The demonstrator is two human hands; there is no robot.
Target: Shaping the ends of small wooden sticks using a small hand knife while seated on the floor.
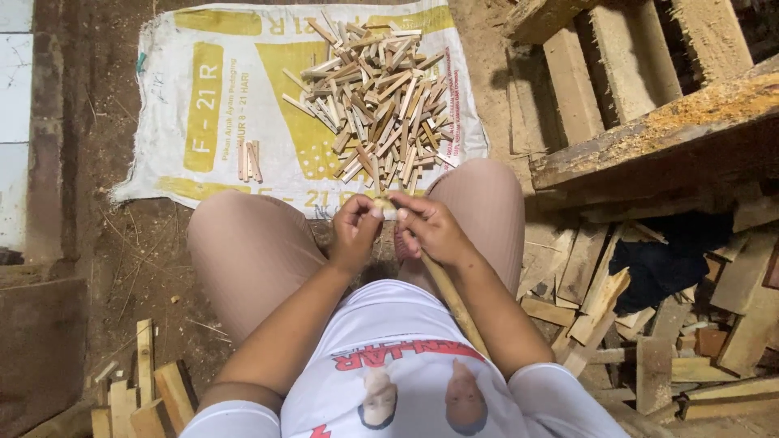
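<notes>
Pale, smooth wood is seen in a long round stick (451, 298), clasped in the closed grip of the right hand (432, 229). Its top end is pinched by the left hand (354, 233) above the knees. Short split slats (377, 101) are heaped on a woven sack (203, 97).

One sack (203, 105), two hands – countless sticks (381, 97)

White-and-yellow sack (203, 97), pale tan sticks (377, 97), pinkish-beige trousers (243, 251), white shirt (398, 365) with red lettering.
</notes>
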